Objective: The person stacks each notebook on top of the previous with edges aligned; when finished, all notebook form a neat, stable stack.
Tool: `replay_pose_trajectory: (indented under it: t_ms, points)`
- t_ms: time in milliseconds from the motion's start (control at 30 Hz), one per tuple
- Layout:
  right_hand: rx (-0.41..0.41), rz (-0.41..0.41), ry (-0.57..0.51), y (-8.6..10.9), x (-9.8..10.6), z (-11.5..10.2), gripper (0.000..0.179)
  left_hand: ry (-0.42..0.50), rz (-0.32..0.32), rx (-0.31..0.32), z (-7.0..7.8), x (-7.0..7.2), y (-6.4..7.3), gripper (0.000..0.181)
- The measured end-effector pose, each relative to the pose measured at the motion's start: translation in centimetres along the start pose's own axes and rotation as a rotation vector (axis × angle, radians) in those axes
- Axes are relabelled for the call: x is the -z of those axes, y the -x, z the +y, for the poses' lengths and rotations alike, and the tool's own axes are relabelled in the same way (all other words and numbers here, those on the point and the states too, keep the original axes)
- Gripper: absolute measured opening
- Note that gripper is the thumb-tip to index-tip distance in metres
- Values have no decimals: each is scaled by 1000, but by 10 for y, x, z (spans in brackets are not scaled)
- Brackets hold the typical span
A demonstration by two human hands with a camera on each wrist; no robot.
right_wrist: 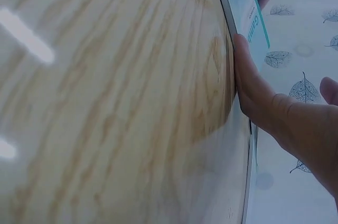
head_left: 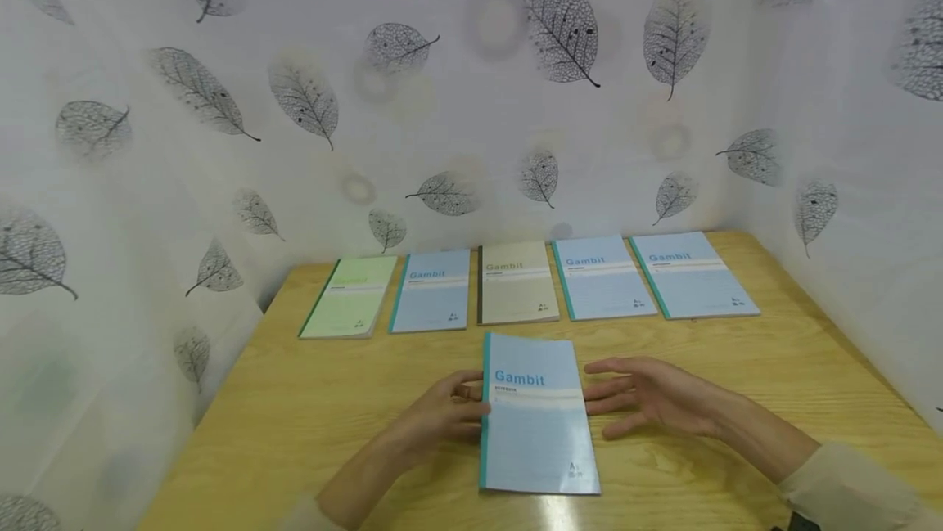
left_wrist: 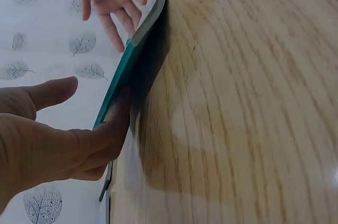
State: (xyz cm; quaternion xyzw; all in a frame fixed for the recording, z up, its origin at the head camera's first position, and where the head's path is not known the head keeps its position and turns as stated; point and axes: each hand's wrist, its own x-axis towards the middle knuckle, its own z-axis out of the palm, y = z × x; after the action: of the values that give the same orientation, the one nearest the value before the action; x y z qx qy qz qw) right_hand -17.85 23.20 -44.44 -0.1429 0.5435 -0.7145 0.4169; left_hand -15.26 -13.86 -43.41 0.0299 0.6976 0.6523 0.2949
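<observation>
A light blue Gambit notebook [head_left: 538, 433] with a teal spine lies in front of me, its far end raised off the table and bent upward in the left wrist view. My left hand [head_left: 442, 416] is at its left edge, with fingers [left_wrist: 113, 123] tucked under the teal spine [left_wrist: 117, 78] and the thumb held apart from the cover. On the opposite side, my right hand [head_left: 651, 396] has its fingers loosely extended and spread. In the right wrist view, its fingertips [right_wrist: 242, 49] meet the notebook's edge, the thumb standing away.
Along the table's back edge lie a green notebook [head_left: 349, 298], a blue notebook [head_left: 430, 298], a beige notebook [head_left: 517, 290] and two more blue ones, all separate. The wooden table [head_left: 295, 433] is bordered behind and at the sides by leaf-print sheeting [head_left: 471, 130].
</observation>
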Motion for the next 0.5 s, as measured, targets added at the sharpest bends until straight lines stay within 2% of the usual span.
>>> replay_pose_trajectory:
  t_ms: [167,400,500]
  points:
    - [-11,13,-5,0,-1,0,65,-30,0,-47,-2,-5,2,90]
    - [-16,15,-4,0,-1,0,65,61,-23,-42,-2,-6,2,103]
    - [-15,21,1,-1,-1,0,65,84,-33,-64,-4,-5,2,107]
